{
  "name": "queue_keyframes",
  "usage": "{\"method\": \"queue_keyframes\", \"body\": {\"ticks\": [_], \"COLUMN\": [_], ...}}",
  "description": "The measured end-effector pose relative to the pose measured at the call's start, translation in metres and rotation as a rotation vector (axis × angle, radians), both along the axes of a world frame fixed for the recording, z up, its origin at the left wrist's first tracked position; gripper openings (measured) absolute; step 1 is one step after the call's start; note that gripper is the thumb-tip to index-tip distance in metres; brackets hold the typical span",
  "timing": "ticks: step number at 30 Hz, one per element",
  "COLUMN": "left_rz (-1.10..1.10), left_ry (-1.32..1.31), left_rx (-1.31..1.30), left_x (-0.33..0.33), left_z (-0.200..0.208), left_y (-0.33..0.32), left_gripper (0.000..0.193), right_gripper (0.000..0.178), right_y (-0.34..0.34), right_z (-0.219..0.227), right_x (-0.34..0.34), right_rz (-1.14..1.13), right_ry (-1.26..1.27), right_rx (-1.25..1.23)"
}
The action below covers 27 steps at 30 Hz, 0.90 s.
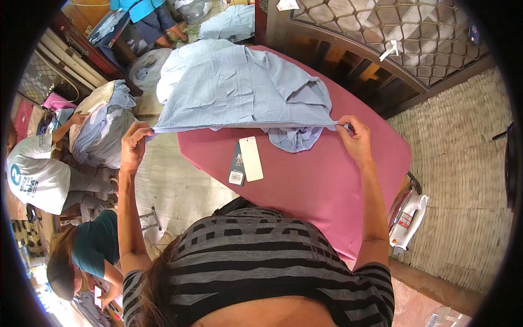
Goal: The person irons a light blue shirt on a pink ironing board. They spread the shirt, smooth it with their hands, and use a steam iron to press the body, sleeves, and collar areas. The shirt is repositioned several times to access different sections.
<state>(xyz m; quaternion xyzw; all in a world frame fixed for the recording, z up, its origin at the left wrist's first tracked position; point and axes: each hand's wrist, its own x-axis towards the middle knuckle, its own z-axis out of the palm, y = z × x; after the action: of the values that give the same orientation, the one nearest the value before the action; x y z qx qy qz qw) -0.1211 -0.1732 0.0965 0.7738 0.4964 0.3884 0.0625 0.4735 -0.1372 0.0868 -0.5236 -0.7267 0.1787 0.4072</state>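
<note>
A light blue shirt [223, 87] lies over the far part of a maroon-covered ironing board [332, 191], its near edge drawn straight across. My left hand [134, 143] pinches the left end of that edge, out past the board's side. The right end is gripped by my right hand [355, 136], above the board. A bunched part of the shirt droops below the taut edge near the middle. Two hang tags, one dark [237, 166] and one cream [251, 159], rest on the board between my arms.
An iron [407, 220] stands at the board's right edge. Beyond the board is a brown gate with metal mesh [381, 32]. To the left, one person [41, 171] handles a heap of cloth [106, 125]; another [92, 245] sits nearer. A third person [144, 16] stands at the back.
</note>
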Motion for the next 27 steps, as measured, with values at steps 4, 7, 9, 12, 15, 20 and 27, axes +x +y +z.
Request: {"method": "queue_keyframes", "body": {"ticks": [4, 7, 9, 12, 15, 20, 27], "left_rz": [0.055, 0.048, -0.011, -0.023, -0.035, -0.011, 0.136], "left_ry": [0.006, 0.043, 0.071, 0.073, 0.103, 0.33, 0.219], "left_rx": [-0.044, -0.044, -0.051, -0.091, -0.121, -0.19, -0.116], "left_x": [0.002, 0.001, -0.002, -0.006, -0.014, -0.028, -0.048], "left_z": [-0.005, -0.006, -0.01, -0.018, -0.031, -0.048, -0.054], "left_y": [0.0, 0.003, 0.008, 0.015, 0.021, 0.021, 0.026], "left_gripper": [0.026, 0.026, 0.028, 0.029, 0.029, 0.031, 0.029], "right_gripper": [0.019, 0.021, 0.022, 0.021, 0.02, 0.02, 0.02], "right_y": [-0.008, -0.009, -0.009, -0.009, -0.011, -0.017, -0.028], "right_z": [-0.002, -0.004, -0.007, -0.018, -0.021, -0.024, -0.004], "right_x": [-0.003, -0.005, -0.008, -0.002, -0.003, -0.003, -0.012], "right_rz": [0.044, 0.039, 0.026, 0.01, -0.015, -0.024, -0.08], "right_ry": [-0.017, -0.025, -0.024, -0.012, -0.007, -0.179, -0.39], "right_rx": [0.067, 0.103, 0.104, 0.084, 0.059, 0.085, 0.092]}}
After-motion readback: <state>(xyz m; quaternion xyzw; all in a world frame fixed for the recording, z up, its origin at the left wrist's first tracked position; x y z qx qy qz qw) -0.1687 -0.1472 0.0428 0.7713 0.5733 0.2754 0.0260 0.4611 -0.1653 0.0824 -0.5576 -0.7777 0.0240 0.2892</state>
